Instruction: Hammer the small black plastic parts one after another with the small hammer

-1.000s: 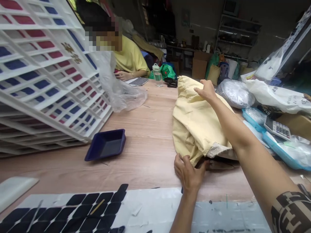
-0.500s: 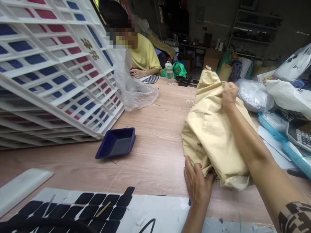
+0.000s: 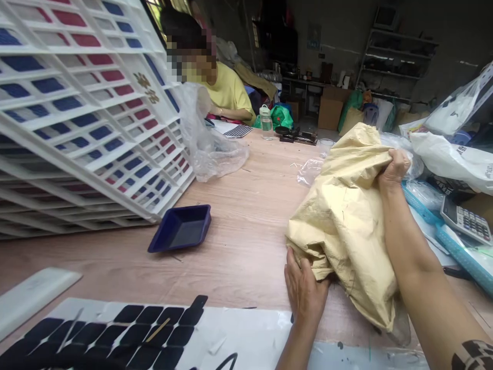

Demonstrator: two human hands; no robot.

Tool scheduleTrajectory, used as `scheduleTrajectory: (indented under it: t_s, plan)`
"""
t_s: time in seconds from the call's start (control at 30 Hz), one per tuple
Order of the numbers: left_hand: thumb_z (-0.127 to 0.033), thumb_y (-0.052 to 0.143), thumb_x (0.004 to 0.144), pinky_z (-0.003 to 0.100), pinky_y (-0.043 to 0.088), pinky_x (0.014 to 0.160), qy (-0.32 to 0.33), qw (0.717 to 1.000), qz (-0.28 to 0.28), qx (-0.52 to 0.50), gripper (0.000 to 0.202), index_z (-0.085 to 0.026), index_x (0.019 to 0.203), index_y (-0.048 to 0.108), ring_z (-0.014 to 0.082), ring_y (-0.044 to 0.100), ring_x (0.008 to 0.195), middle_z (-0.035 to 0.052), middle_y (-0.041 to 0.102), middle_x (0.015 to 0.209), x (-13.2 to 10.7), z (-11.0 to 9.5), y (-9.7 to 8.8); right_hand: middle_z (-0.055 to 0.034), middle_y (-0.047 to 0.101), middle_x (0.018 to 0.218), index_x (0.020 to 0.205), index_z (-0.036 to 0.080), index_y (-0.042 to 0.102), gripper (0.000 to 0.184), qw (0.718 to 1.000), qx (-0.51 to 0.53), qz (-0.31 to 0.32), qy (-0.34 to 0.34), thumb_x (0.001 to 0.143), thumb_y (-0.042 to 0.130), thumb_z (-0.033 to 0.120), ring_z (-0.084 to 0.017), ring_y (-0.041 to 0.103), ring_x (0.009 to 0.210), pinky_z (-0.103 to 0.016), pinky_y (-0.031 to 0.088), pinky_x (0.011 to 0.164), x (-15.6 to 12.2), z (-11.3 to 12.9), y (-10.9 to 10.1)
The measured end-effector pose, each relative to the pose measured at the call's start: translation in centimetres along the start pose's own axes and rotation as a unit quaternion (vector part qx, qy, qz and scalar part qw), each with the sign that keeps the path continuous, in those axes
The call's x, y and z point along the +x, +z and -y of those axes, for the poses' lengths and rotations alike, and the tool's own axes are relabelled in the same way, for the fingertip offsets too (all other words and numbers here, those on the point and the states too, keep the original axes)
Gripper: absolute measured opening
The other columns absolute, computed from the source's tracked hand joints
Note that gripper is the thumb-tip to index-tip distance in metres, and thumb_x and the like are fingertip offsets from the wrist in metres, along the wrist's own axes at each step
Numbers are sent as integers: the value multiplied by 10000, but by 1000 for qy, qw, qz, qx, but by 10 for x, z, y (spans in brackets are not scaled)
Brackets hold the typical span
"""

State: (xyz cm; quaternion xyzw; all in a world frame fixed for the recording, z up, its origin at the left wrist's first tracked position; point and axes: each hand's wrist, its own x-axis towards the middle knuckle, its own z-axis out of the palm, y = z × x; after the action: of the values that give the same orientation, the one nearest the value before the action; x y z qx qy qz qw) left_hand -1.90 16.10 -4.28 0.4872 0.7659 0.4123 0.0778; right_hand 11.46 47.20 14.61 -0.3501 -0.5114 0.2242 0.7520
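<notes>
A crumpled yellow woven sack (image 3: 342, 216) stands tilted on the right half of the wooden table. My right hand (image 3: 393, 168) is closed round a fold of it at the upper right side. Low on the sack's left, my left hand (image 3: 306, 288) presses against the bunched edge; its thumb and part of the fingers go under the cloth, so I cannot see all of its hold. A bit of clear plastic shows beneath the sack's lower right corner. What the sack contains is hidden.
White plastic crates (image 3: 96, 118) fill the left, near a dark blue tray (image 3: 181, 228). A sheet of black squares (image 3: 127, 334) lies in front. A co-worker in a yellow shirt (image 3: 227, 92) sits across the table. A calculator (image 3: 466, 221) and blue baskets (image 3: 462, 257) stand right.
My right hand has pulled the sack's upper part to the right and down towards me. More clear plastic shows behind the sack. My left hand stays low at its left edge.
</notes>
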Motion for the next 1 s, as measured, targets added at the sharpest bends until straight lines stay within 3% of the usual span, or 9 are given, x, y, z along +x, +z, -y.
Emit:
scheduleTrajectory:
  t_s: [0.17, 0.23, 0.33, 0.47, 0.6, 0.7, 0.8, 0.9, 1.0]
  plan:
    - [-215, 729, 704, 557, 344, 1101, -9, 1000, -5, 3, 735, -178, 1351, 380, 379, 348, 1405, 223, 228, 1580, 1, -2, 0, 48, 208, 604, 546, 237, 241, 349, 999, 14, -29, -28, 759, 492, 120, -117, 243, 548, -254, 266, 495, -17, 7, -9]
    - [-216, 703, 730, 538, 340, 1113, -11, 1000, -1, 8, 735, -171, 1381, 364, 365, 340, 1415, 223, 225, 1584, 2, -2, -1, 41, 233, 619, 560, 231, 246, 352, 996, 24, -38, -72, 792, 500, 159, -118, 293, 553, -248, 298, 495, -23, 8, -14]
    - [-264, 721, 727, 540, 329, 1118, -20, 1000, 13, 11, 727, -171, 1364, 385, 376, 340, 1412, 223, 223, 1584, 3, -4, -4, 49, 225, 605, 553, 231, 272, 365, 998, -32, -24, -43, 795, 545, 209, -115, 311, 546, -240, 319, 484, -24, 1, -15]
    - [-351, 768, 685, 545, 301, 1131, -36, 998, 51, 13, 718, -162, 1294, 439, 396, 312, 1420, 233, 230, 1576, 5, -6, -10, 62, 247, 594, 585, 238, 338, 336, 988, -147, 35, 31, 841, 552, 280, -123, 396, 589, -239, 399, 541, -19, -21, -10]
    - [-400, 794, 628, 538, 297, 1127, -42, 997, 60, 12, 759, -153, 1259, 453, 416, 305, 1412, 240, 216, 1575, 6, -4, -10, 26, 483, 717, 757, 208, 517, 219, 944, -276, 178, -33, 869, 590, 382, -179, 542, 829, -313, 498, 784, -15, -16, -28]
    - [-410, 800, 605, 541, 301, 1116, -40, 997, 65, 7, 770, -162, 1246, 454, 424, 309, 1401, 227, 203, 1578, 5, -4, -11, -55, 608, 1018, 1008, 191, 596, 301, 898, -353, 238, -115, 817, 676, 410, -247, 546, 1051, -424, 452, 962, -26, 34, -64]
    - [-411, 801, 598, 551, 294, 1116, -36, 997, 70, -6, 766, -164, 1234, 454, 425, 304, 1401, 226, 228, 1564, 3, -6, -15, -90, 611, 1155, 1139, 198, 616, 347, 861, -397, 273, -162, 836, 649, 362, -279, 534, 1143, -477, 401, 1032, -67, 105, -121]
    - [-411, 792, 597, 567, 285, 1117, -34, 997, 68, -21, 728, -174, 1203, 467, 424, 286, 1412, 220, 237, 1561, 1, -9, -18, -107, 636, 1141, 1149, 192, 632, 318, 826, -475, 269, -143, 853, 599, 305, -290, 565, 1115, -477, 422, 1014, -143, 158, -197]
    - [-397, 779, 595, 569, 268, 1126, -29, 997, 70, -30, 695, -171, 1179, 479, 422, 259, 1426, 221, 208, 1571, 0, -8, -19, -139, 640, 1149, 1179, 179, 619, 332, 779, -582, 232, -43, 871, 549, 281, -303, 574, 1109, -472, 443, 987, -233, 176, -276]
